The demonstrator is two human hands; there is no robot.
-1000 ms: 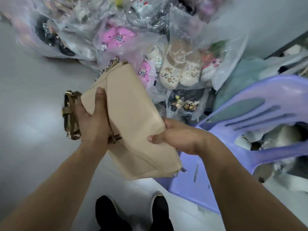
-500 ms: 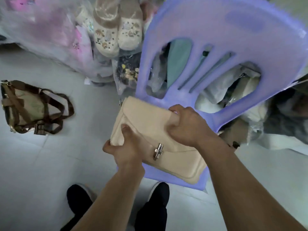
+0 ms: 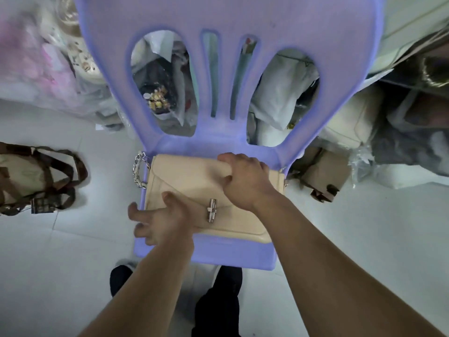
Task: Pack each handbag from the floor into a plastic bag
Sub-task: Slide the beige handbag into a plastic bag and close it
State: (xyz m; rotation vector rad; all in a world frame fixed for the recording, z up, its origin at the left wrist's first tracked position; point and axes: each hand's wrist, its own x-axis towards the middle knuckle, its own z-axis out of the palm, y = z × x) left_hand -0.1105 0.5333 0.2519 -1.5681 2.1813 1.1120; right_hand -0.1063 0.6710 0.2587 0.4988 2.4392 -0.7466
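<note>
Beige handbag [image 3: 194, 181] lying flat on the seat of a purple plastic chair [image 3: 218, 254], seen from the head camera.
Right grip [image 3: 245, 181] is grasping the handbag's far edge, its fingers curling over it close to the chair back. Left grip [image 3: 160, 220] is lying released at the near left corner, its fingers spreading out past the bag's edge and its thumb resting on the flap, near the silver clasp [image 3: 211, 210]. Silver chain [image 3: 139, 171] is hanging off the seat's left side. Well apart on the white floor [image 3: 48, 263] to the left, a brown-strapped bag [image 3: 29, 176] is lying. Clear plastic bags [image 3: 36, 57] of goods are piling up behind the chair, a cardboard box [image 3: 325, 173] is sitting to its right, and black shoes [image 3: 121, 278] are showing below the seat.
</note>
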